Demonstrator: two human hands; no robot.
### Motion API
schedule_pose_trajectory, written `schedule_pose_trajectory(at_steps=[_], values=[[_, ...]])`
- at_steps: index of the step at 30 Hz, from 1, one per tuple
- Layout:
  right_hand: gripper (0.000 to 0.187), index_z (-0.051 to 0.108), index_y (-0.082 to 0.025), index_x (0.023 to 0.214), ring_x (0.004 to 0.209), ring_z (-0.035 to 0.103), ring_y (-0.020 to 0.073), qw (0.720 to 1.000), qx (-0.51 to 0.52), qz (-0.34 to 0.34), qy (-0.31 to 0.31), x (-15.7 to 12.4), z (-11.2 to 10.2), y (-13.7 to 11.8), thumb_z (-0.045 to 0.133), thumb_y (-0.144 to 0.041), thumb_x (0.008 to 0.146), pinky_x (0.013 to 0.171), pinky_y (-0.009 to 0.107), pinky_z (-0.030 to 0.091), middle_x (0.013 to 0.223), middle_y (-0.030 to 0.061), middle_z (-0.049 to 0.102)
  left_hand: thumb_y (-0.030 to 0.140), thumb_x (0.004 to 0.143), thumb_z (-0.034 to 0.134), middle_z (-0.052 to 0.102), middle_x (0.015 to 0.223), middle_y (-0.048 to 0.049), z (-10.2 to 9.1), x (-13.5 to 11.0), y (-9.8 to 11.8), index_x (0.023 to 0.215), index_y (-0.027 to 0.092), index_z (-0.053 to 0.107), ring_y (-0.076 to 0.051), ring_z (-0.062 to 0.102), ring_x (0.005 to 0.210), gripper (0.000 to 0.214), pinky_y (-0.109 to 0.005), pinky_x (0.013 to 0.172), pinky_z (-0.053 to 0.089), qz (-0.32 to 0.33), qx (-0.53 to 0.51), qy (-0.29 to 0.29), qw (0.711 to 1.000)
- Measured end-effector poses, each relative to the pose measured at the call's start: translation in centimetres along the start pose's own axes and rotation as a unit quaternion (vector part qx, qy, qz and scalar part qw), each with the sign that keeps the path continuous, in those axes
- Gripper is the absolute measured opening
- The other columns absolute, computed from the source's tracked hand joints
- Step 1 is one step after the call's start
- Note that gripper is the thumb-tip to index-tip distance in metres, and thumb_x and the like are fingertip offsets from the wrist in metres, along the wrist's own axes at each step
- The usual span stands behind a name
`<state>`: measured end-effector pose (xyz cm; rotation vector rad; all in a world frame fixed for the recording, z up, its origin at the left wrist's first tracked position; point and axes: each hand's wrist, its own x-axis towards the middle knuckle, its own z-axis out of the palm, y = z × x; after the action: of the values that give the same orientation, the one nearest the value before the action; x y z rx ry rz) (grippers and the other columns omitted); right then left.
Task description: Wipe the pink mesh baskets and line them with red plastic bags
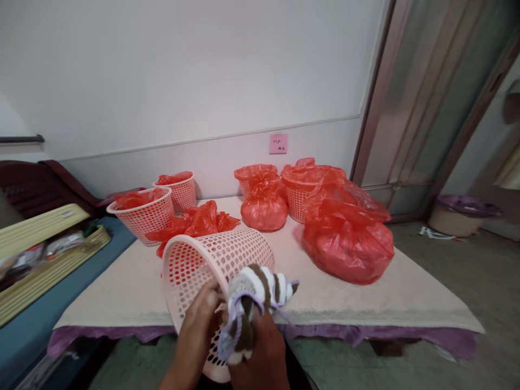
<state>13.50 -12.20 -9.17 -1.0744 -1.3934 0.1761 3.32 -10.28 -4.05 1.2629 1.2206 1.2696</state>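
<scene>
A pink perforated plastic basket lies tipped on its side at the table's front edge, its mouth facing left and toward me. My left hand is closed on the basket's rim, with its thumb and fingertips at the inner side. In my right hand is a brown-and-white striped cloth with purple edging, bunched against the outside of the basket near the rim. The right fingers are partly covered by the cloth. Crumpled red plastic bags lie just behind the tipped basket.
On the white-covered table, red-lined baskets stand at left and back. Filled red bags sit at the middle and right. A slatted box is at far left; a bin stands on the floor.
</scene>
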Motion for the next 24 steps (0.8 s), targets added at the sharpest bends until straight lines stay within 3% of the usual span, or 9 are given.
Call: schedule_pose_trajectory(at_steps=[3, 5, 7, 9, 12, 14, 16, 20, 24], values=[[0.03, 0.056, -0.021, 0.096, 0.069, 0.063, 0.019, 0.997, 0.044, 0.062, -0.021, 2.9, -2.6, -0.7, 0.056, -0.018, 0.066, 0.063, 0.03, 0.052, 0.079, 0.0016, 0.064, 0.055, 0.076, 0.062, 0.064, 0.127, -0.0092, -2.2, -1.8, -5.2, 0.125, 0.025, 0.06, -0.03, 0.057, 0.12, 0.057, -0.034, 0.093, 0.051, 0.103, 0.154, -0.113, 0.976], [0.016, 0.055, -0.021, 0.084, 0.062, 0.058, 0.0156, 0.991, 0.077, 0.108, -0.027, 4.2, -3.8, -1.3, 0.057, -0.019, 0.069, 0.057, 0.026, 0.049, 0.071, -0.0016, 0.061, 0.051, 0.076, 0.064, 0.067, 0.123, -0.0084, -4.3, -2.3, -9.0, 0.125, 0.03, 0.061, -0.028, 0.064, 0.109, 0.053, -0.033, 0.091, 0.053, 0.191, 0.288, -0.197, 0.918], [0.009, 0.052, -0.021, 0.078, 0.059, 0.054, 0.0139, 0.985, 0.113, 0.122, -0.046, 4.8, -4.2, -1.6, 0.058, -0.021, 0.071, 0.055, 0.025, 0.046, 0.068, -0.0029, 0.059, 0.046, 0.077, 0.066, 0.071, 0.116, -0.0066, -6.5, -2.2, -11.9, 0.122, 0.034, 0.062, -0.027, 0.067, 0.104, 0.047, -0.033, 0.089, 0.054, 0.243, 0.356, -0.216, 0.876], [0.005, 0.054, -0.021, 0.078, 0.063, 0.056, 0.0148, 0.984, 0.133, 0.107, -0.055, 4.9, -4.0, -1.4, 0.057, -0.023, 0.074, 0.06, 0.026, 0.047, 0.07, -0.0018, 0.06, 0.037, 0.083, 0.061, 0.072, 0.115, -0.0053, -8.4, -1.9, -13.1, 0.127, 0.035, 0.059, -0.024, 0.067, 0.104, 0.044, -0.03, 0.091, 0.053, 0.316, 0.4, -0.191, 0.839], [0.012, 0.061, -0.02, 0.087, 0.079, 0.061, 0.019, 0.989, 0.125, 0.064, -0.041, 4.7, -3.1, 0.5, 0.051, -0.022, 0.08, 0.075, 0.032, 0.049, 0.081, 0.0027, 0.063, 0.023, 0.087, 0.052, 0.071, 0.116, -0.0066, -9.6, -1.7, -12.1, 0.135, 0.032, 0.052, -0.021, 0.067, 0.105, 0.049, -0.027, 0.093, 0.052, 0.408, 0.425, -0.169, 0.79], [0.02, 0.062, -0.019, 0.095, 0.091, 0.06, 0.0215, 0.994, 0.091, 0.046, -0.042, 4.5, -2.5, 3.1, 0.051, -0.018, 0.079, 0.083, 0.035, 0.048, 0.091, 0.006, 0.063, 0.021, 0.087, 0.05, 0.072, 0.113, -0.0081, -9.1, -1.9, -9.8, 0.132, 0.029, 0.056, -0.022, 0.069, 0.102, 0.047, -0.027, 0.091, 0.053, 0.397, 0.396, -0.164, 0.811], [0.025, 0.062, -0.019, 0.098, 0.097, 0.059, 0.0228, 0.998, 0.022, 0.042, -0.043, 4.1, -2.0, 6.3, 0.051, -0.015, 0.076, 0.084, 0.036, 0.049, 0.101, 0.0087, 0.06, 0.024, 0.088, 0.049, 0.074, 0.107, -0.0075, -7.7, -2.4, -7.0, 0.123, 0.03, 0.064, -0.023, 0.069, 0.098, 0.038, -0.027, 0.088, 0.054, 0.318, 0.359, -0.1, 0.872], [0.037, 0.063, -0.018, 0.105, 0.093, 0.061, 0.0244, 0.989, -0.091, 0.113, -0.006, 3.1, -1.6, 11.4, 0.048, -0.013, 0.073, 0.079, 0.038, 0.051, 0.098, 0.009, 0.059, 0.035, 0.087, 0.056, 0.075, 0.091, -0.0047, -4.4, -3.5, -1.9, 0.104, 0.033, 0.074, -0.022, 0.07, 0.086, 0.025, -0.027, 0.078, 0.054, 0.219, 0.254, -0.036, 0.941], [0.04, 0.063, -0.018, 0.111, 0.099, 0.06, 0.0253, 0.991, -0.085, 0.102, 0.013, 1.4, -0.4, 9.1, 0.047, -0.014, 0.074, 0.082, 0.039, 0.051, 0.105, 0.0103, 0.059, 0.041, 0.083, 0.062, 0.073, 0.085, -0.0041, -2.5, -3.3, 0.4, 0.094, 0.029, 0.076, -0.024, 0.067, 0.089, 0.021, -0.027, 0.079, 0.051, 0.141, 0.22, -0.004, 0.965]])
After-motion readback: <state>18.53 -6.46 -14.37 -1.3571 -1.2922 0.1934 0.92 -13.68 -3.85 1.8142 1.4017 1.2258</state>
